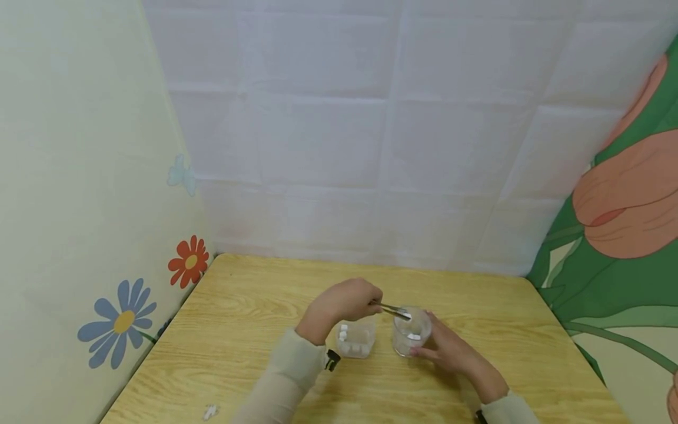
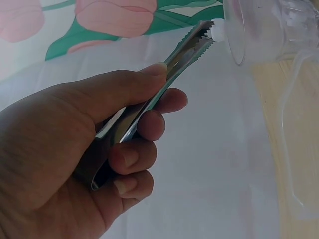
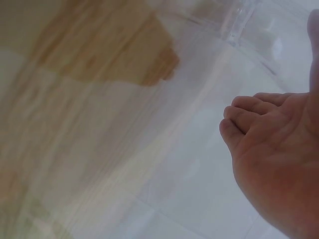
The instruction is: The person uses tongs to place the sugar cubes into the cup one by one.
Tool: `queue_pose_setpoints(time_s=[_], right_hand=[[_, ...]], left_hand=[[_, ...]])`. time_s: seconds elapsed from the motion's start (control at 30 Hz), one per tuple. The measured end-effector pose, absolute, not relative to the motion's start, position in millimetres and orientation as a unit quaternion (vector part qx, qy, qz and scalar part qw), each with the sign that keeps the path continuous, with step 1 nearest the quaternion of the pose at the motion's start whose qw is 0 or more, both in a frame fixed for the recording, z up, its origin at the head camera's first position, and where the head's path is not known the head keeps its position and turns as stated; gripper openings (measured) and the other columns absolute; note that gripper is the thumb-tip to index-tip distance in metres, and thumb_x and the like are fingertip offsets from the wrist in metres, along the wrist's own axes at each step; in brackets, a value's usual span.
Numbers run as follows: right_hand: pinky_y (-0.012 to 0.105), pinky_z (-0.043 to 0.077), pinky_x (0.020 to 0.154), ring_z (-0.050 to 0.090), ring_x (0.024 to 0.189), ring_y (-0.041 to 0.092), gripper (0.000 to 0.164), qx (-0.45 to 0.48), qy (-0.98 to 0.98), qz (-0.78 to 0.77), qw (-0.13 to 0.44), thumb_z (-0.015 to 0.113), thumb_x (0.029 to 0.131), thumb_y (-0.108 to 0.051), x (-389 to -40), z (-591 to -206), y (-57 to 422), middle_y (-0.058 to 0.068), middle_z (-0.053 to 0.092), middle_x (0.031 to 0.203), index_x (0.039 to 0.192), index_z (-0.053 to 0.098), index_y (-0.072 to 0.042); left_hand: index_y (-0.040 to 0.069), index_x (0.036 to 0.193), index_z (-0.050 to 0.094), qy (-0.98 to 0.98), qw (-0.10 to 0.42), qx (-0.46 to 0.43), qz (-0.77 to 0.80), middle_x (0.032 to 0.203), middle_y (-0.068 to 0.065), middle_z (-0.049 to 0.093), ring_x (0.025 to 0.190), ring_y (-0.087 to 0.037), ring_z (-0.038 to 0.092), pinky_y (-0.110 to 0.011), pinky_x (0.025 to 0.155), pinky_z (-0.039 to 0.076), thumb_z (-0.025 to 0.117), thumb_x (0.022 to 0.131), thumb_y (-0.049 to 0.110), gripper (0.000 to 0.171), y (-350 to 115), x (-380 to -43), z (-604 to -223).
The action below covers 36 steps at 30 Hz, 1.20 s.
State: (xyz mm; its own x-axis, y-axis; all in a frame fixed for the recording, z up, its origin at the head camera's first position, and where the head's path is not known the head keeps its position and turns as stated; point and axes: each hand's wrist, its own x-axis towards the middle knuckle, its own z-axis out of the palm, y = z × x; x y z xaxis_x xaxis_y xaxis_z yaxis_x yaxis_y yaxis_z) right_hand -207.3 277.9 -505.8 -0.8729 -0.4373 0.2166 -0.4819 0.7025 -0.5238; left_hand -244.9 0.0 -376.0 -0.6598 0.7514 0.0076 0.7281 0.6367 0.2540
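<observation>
Left hand (image 1: 346, 297) holds metal tongs (image 2: 185, 56) pinched between thumb and fingers, while the right hand (image 1: 447, 347) is clasped round a clear cup (image 1: 401, 343), its thumb on the near side.

From my distant seat, the largest thing I see is the pale, creased backdrop sheet (image 1: 328, 129) across the far side. On the left I have a cream panel (image 1: 79, 194) bearing a blue flower (image 1: 124, 321) and a red flower (image 1: 190, 262); on the right, green leaves surround big pink tulips (image 1: 625, 194). Between them spreads the wood-grain table (image 1: 254, 306). Pale sleeves (image 1: 296, 359) come in from the near edge, and I make out a black band (image 1: 332, 360) at the left wrist.

Near the cup, on its left, sits a clear box (image 1: 356, 353) with small white cubes (image 1: 343, 333) gathered mostly along its left side. I cannot tell whether the cup's base touches the table. The serrated tips of the tongs meet on one white cube (image 2: 218, 30) at the cup's mouth, and more white pieces (image 1: 414, 337) lie inside the cup. Well apart, at the near left, I spot a few white scraps (image 1: 210, 411) on the wood, too small to identify.
</observation>
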Motion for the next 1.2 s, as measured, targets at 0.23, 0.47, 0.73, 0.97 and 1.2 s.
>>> queue_pose_setpoints(time_s=[0.23, 0.47, 0.73, 0.97, 1.2], right_hand=[[0.066, 0.026, 0.111, 0.046, 0.134, 0.050, 0.083, 0.255, -0.917, 0.305, 0.036, 0.078, 0.087, -0.040, -206, -505, 278, 0.022, 0.053, 0.143, 0.148, 0.041, 0.002], [0.067, 0.027, 0.111, 0.039, 0.138, 0.053, 0.083, 0.244, -0.919, 0.308, 0.021, 0.077, 0.088, -0.042, -207, -507, 279, 0.024, 0.049, 0.147, 0.150, 0.039, 0.000], [0.069, 0.027, 0.110, 0.033, 0.141, 0.055, 0.083, 0.244, -0.919, 0.309, 0.012, 0.074, 0.090, -0.045, -207, -507, 280, 0.024, 0.045, 0.151, 0.151, 0.038, -0.002], [0.071, 0.028, 0.108, 0.029, 0.141, 0.058, 0.086, 0.229, -0.924, 0.306, 0.004, 0.074, 0.089, -0.046, -206, -505, 280, 0.030, 0.040, 0.152, 0.152, 0.037, 0.001], [0.070, 0.027, 0.109, 0.030, 0.141, 0.058, 0.087, 0.227, -0.925, 0.305, 0.010, 0.075, 0.089, -0.046, -205, -504, 279, 0.029, 0.043, 0.151, 0.150, 0.038, 0.002]], left_hand=[[0.020, 0.078, 0.056, 0.902, 0.045, 0.414, 0.111, 0.067, 0.011, 0.050, 0.059, -0.003, 0.041, -0.018, 0.057, 0.037, 0.064, 0.101, 0.029, 0.026, 6, -247, -382], [0.020, 0.078, 0.058, 0.905, 0.045, 0.411, 0.101, 0.069, 0.011, 0.053, 0.061, -0.003, 0.045, -0.019, 0.059, 0.039, 0.065, 0.101, 0.030, 0.025, 12, -248, -384], [0.019, 0.078, 0.060, 0.906, 0.045, 0.410, 0.092, 0.069, 0.012, 0.054, 0.062, -0.004, 0.047, -0.020, 0.060, 0.040, 0.067, 0.100, 0.029, 0.024, 18, -251, -390], [0.019, 0.078, 0.061, 0.905, 0.048, 0.413, 0.085, 0.068, 0.012, 0.054, 0.062, -0.003, 0.047, -0.018, 0.059, 0.039, 0.067, 0.099, 0.028, 0.024, 22, -254, -396], [0.019, 0.080, 0.062, 0.905, 0.055, 0.413, 0.081, 0.069, 0.012, 0.054, 0.062, -0.003, 0.048, -0.019, 0.059, 0.040, 0.067, 0.100, 0.028, 0.022, 26, -253, -399]])
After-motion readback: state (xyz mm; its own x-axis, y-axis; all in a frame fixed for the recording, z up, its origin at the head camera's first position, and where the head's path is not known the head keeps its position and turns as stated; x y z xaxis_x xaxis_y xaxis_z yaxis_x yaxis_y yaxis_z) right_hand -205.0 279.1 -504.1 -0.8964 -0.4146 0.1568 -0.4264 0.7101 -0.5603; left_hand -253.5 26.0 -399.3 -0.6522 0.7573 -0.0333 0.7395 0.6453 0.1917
